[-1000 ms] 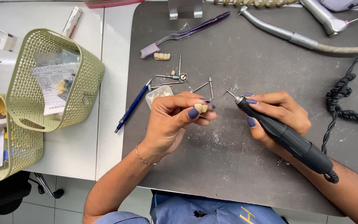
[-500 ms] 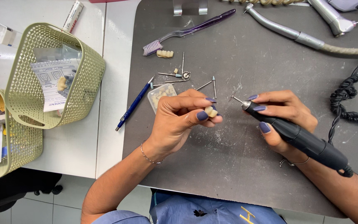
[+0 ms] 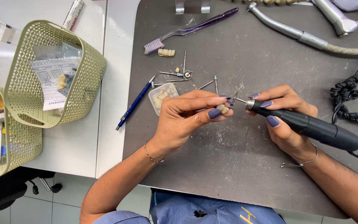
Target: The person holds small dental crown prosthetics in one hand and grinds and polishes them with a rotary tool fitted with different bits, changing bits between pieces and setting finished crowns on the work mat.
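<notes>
My left hand pinches a small cream tooth-shaped piece between thumb and fingertips over the dark grey mat. My right hand grips a black rotary handpiece, whose thin metal tip points left and sits right at the small piece. Behind my hands lie several loose metal burs, a cream row of teeth, a small clear box of tooth pieces and a purple toothbrush.
A blue pen lies on the mat's left edge. Two green mesh baskets with papers stand on the white table at left. Metal handpieces with hoses and a black coiled cord lie at the right.
Both hands have shifted slightly right and the handpiece tip has come closer to the small piece in my left hand. The view has also shifted a little.
</notes>
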